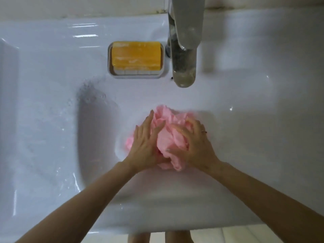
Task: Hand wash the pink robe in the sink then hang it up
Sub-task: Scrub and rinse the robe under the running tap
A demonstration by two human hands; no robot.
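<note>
Pink robe (168,142) bunched in sink (245,120), just person-side of faucet (184,67). L hand (147,142): fingers straight, pressing robe's left flank. R hand (194,144): fingers curled round bunch. Robe btwn palms, long axis faucet-to-person; both hands equally near.

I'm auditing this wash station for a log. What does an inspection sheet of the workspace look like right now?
Surface: white sink, droplets on its left side.
Job's things: pink robe, bunched in the basin.
Clutter: orange soap bar in a white soap dish beside the tap.
Grips: left hand presses flat on the robe; right hand grips it.
Cables: nothing seen.
Surroundings: tiled floor below the sink's front edge.
</note>
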